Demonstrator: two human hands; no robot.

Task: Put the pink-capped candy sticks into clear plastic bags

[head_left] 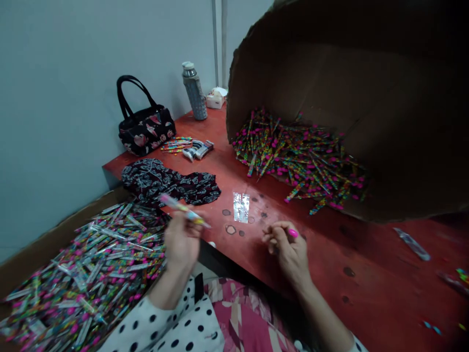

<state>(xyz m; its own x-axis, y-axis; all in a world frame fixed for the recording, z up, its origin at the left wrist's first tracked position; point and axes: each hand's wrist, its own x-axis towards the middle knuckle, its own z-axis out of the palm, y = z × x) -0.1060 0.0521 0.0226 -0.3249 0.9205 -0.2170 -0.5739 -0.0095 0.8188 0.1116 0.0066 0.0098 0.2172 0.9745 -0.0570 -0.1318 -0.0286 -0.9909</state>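
My left hand (pixel 182 244) is closed around a candy tube (pixel 186 212) with a pink end, held above the near table edge, beside the heap of wrapped tubes (pixel 120 244) at the left. Over the red table, my right hand (pixel 291 249) has its fingers curled, with a bright pink piece (pixel 293 233) showing at them; the rest of that grip is hidden. Between and beyond the hands lie clear plastic sleeves (pixel 241 207). A large cardboard box (pixel 330 73) lies on its side at the upper right, many colourful tubes (pixel 304 161) with pink ends spilling from its opening.
On the red table (pixel 220 151) stand a floral handbag (pixel 148 131), a grey flask (pixel 195 93) and a tissue box (pixel 216 99). A dark patterned cloth (pixel 164 181) lies near the left edge. An empty tube (pixel 412 243) is at the right.
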